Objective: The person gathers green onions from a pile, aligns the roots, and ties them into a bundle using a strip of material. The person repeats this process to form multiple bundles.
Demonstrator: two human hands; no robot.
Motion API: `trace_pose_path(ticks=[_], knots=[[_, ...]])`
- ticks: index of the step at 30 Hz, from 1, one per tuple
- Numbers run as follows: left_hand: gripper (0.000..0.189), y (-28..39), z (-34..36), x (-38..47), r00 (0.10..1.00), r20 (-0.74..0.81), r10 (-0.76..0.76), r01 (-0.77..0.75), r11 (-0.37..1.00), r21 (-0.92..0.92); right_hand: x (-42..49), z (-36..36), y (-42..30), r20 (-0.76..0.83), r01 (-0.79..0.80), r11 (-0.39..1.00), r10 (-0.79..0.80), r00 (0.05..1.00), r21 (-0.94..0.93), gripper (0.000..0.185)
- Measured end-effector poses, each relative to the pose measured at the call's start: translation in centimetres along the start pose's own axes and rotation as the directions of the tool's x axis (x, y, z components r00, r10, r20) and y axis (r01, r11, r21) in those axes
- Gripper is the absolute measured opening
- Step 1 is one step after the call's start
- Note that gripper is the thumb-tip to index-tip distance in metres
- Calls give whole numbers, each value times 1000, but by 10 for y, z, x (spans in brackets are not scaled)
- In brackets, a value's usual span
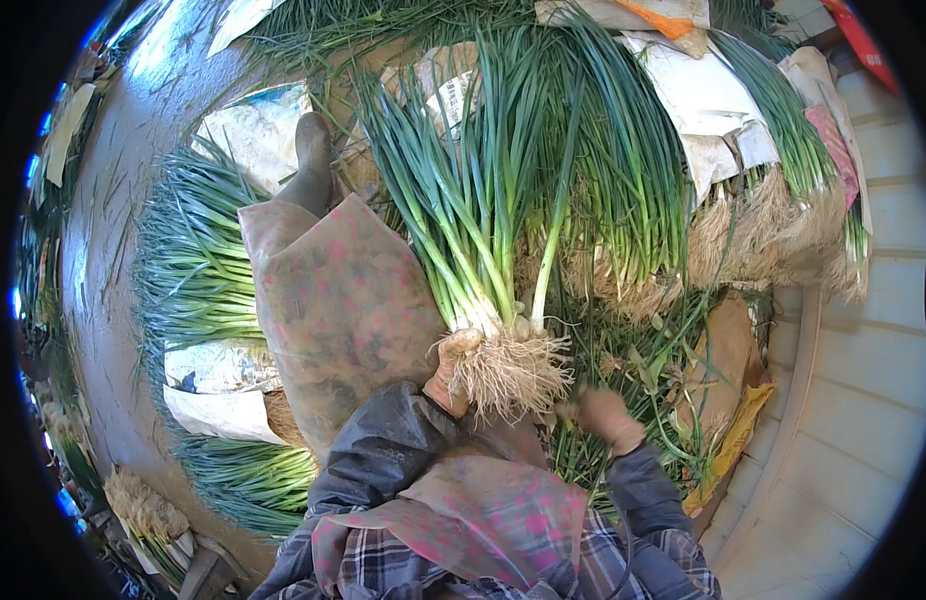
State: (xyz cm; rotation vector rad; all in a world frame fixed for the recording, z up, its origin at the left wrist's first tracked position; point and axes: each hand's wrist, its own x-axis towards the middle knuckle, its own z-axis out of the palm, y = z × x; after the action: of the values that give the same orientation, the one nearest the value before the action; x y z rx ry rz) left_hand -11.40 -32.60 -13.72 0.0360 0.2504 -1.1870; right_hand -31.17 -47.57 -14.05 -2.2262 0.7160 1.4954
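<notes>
My left hand (pixel 451 371) grips a bunch of spring onions (pixel 474 277) just above the roots, so the long green leaves fan out away from me. Pale, tangled roots (pixel 515 371) spread below the white stem ends. One stalk (pixel 549 270) leans apart from the others on the bunch's right side. Motion blurs my right hand (pixel 609 420), low and to the right of the roots; its fingers seem curled, and I cannot make out whether anything is in them. A muddy plastic apron (pixel 343 292) with pink spots covers my lap and leg.
More spring onions (pixel 620 217) stand bunched ahead on the right, roots towards me. Bundles wrapped in white sheets (pixel 703 97) lie beyond them. At my left, further bundles (pixel 200 262) lie by a wet floor (pixel 110 300). Loose leaves (pixel 620 352) litter the ground beside a pale wall (pixel 860 360).
</notes>
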Motion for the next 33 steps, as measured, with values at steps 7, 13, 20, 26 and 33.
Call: trace_pose_path(ticks=[7, 13, 20, 26, 33], knots=[[75, 7, 13, -7, 992, -86, -90, 92, 996, 14, 13, -130, -36, -438, 856, 354, -746, 502, 377, 38], [71, 8, -5, -12, 993, -85, -82, 88, 993, 76, 4, -128, -42, -353, 652, 726, -681, 641, -218, 29], [64, 4, 16, -20, 978, -135, -160, 158, 987, -25, -36, -113, -43, -366, 633, 556, -831, 419, -539, 31], [66, 7, 14, -21, 980, -120, -162, 162, 987, -7, -46, -116, -48, -370, 726, 519, -849, 377, -451, 23], [73, 8, 13, -22, 988, -124, -96, 95, 995, -10, -75, -128, -74, -68, 874, 486, -872, 484, -8, 16]])
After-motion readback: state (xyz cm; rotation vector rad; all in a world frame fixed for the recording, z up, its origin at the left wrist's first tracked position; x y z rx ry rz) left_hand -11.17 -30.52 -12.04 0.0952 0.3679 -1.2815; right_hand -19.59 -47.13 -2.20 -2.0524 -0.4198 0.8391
